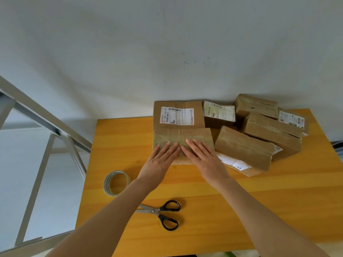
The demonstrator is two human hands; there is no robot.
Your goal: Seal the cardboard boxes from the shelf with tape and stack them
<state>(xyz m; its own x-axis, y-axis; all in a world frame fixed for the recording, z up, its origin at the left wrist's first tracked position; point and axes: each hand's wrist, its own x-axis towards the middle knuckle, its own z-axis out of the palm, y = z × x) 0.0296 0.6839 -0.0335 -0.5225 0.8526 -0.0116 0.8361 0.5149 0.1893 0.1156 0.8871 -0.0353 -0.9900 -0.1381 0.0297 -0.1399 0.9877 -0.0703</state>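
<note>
A brown cardboard box [182,135] with glossy tape over its top lies on the yellow wooden table [278,197] in front of me. My left hand [159,162] and my right hand [203,158] lie flat on its taped near part, fingers straight, fingertips almost meeting. Behind it stands a larger box with a white shipping label [177,115]. A roll of clear tape [116,182] stands on edge at the table's left side. Black-handled scissors [162,213] lie near the front, partly under my left forearm.
Several other taped boxes [243,147] are heaped at the back right, some with labels, one at the far corner [256,104]. A grey metal shelf frame [42,130] stands left of the table. A pale wall rises behind.
</note>
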